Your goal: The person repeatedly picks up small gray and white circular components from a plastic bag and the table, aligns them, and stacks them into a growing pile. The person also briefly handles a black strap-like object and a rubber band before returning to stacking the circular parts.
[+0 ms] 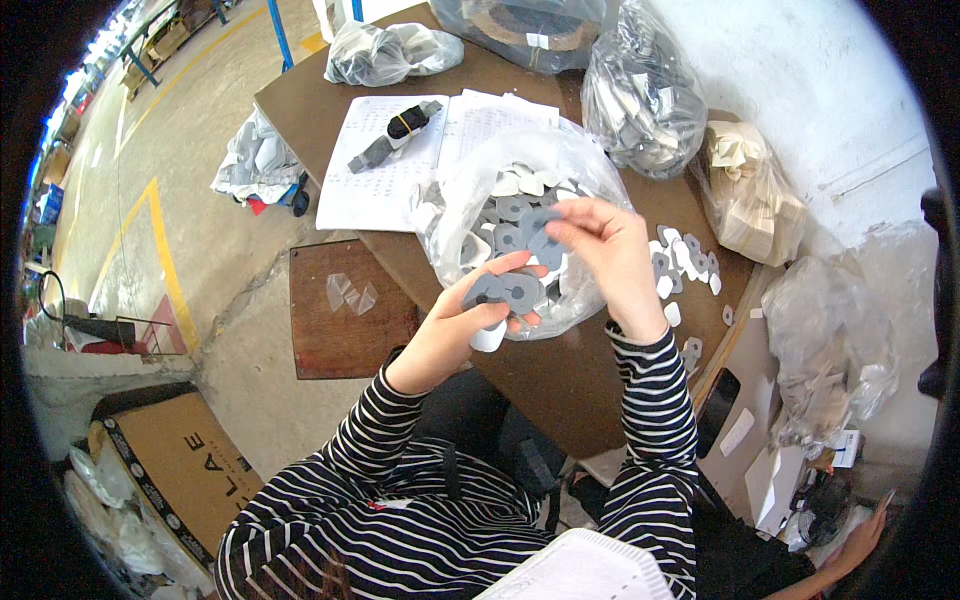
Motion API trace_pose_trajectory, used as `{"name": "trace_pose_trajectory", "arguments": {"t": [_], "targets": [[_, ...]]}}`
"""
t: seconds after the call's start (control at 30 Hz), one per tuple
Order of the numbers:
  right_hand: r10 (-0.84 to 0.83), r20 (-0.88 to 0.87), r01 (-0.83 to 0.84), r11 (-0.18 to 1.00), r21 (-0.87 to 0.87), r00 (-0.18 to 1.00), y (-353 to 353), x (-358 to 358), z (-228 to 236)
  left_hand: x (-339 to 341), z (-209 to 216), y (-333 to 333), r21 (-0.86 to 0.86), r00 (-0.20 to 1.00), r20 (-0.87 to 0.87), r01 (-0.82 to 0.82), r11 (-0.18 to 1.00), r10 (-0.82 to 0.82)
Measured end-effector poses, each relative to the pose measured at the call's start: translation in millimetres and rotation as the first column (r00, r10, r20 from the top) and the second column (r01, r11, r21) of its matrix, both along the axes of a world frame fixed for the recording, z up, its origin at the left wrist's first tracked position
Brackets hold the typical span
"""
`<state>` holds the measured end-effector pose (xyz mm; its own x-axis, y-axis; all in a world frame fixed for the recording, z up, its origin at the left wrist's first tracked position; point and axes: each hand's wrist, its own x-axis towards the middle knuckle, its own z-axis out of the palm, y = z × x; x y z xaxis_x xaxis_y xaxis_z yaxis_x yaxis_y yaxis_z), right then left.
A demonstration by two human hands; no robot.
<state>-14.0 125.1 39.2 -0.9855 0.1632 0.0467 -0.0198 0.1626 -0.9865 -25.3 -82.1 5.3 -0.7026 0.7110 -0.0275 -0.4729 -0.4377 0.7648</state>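
My left hand (442, 338) is closed on a few small grey pads (520, 290) with rounded ends and small holes; a white-faced piece shows under the thumb. My right hand (622, 262) pinches a similar grey pad (541, 228) between thumb and fingertips, just above and right of the left hand. Behind both hands lies an open clear plastic bag (585, 155) full of grey and white pads. Several loose pads (676, 262) are scattered on the brown table (560, 400) to the right of my right hand.
An open notebook (360, 190) carries a banded black-and-grey bundle (405, 124). Filled plastic bags (645, 95) line the table's far and right sides. A cardboard box (185, 460) stands at lower left. Another person's hand (862, 545) shows at lower right.
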Motion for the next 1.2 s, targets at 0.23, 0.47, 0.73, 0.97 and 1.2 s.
{"name": "trace_pose_trajectory", "arguments": {"t": [0.23, 0.47, 0.73, 0.97, 1.2], "targets": [[0.037, -0.079, 0.002, 0.895, 0.446, 0.996, -4.5, 7.1, 8.2, -0.8, -4.8, -3.0, -0.136, 0.996, -0.084, 0.003, 0.991, -0.015], [0.134, 0.014, -0.134, 0.964, 0.23, 0.991, -12.3, 25.9, 7.6, 2.4, -9.0, 3.3, -0.097, 0.991, -0.114, -0.085, 0.992, 0.074], [0.014, 0.118, -0.012, 1.0, -0.022, 0.993, 1.6, 21.1, 9.5, -0.6, -13.0, 1.0, -0.09, 0.987, -0.129, -0.112, 0.99, 0.1], [-0.015, -0.243, 0.152, 0.816, 0.558, 0.97, 4.4, 7.4, 0.4, -4.4, -15.3, -1.5, -0.28, 0.992, -0.115, -0.083, 0.956, 0.052], [0.151, 0.195, -0.201, 0.942, 0.268, 0.969, -20.7, 20.4, 4.9, 0.2, -22.4, 6.3, -0.318, 0.965, -0.248, -0.166, 0.934, 0.087]]}}
